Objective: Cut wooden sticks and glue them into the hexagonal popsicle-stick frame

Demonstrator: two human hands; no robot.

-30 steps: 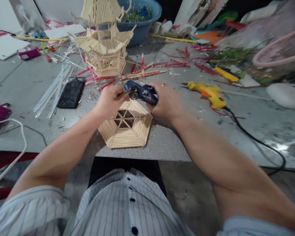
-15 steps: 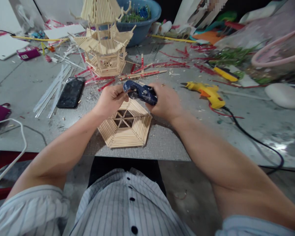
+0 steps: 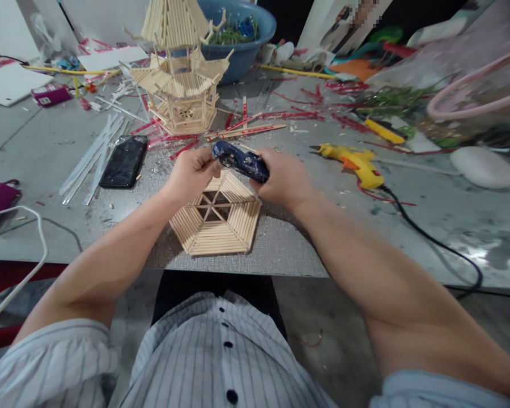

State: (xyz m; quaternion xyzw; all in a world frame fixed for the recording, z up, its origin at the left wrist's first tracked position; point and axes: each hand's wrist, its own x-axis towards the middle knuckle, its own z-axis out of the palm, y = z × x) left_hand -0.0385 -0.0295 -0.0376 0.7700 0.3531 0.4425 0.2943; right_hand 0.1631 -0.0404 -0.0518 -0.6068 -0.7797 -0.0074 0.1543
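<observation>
My right hand [image 3: 283, 175] is closed around a dark blue hand tool [image 3: 240, 160] with a worn, scuffed surface; its exact kind does not show. At the tool's left end, my left hand [image 3: 194, 173] has its fingertips pinched together, and whatever they hold is hidden. Both hands hover over the far side of a hexagonal panel [image 3: 221, 243] made of thin wooden sticks, with a spoked opening in its middle. The panel lies flat near the table's front edge. Behind it stands a tiered pagoda model [image 3: 182, 85] of the same pale sticks.
A yellow glue gun [image 3: 357, 164] with a black cord lies to the right, beside a white computer mouse [image 3: 484, 167]. On the left are a black phone [image 3: 124, 161] and clear glue sticks [image 3: 91, 153]. Red strips [image 3: 295, 115] and a blue basin [image 3: 246, 51] are farther back.
The hands stay almost in place over the panel. The dark blue tool looks slightly more compact than before, and the objects at right have shifted a little left in view.
</observation>
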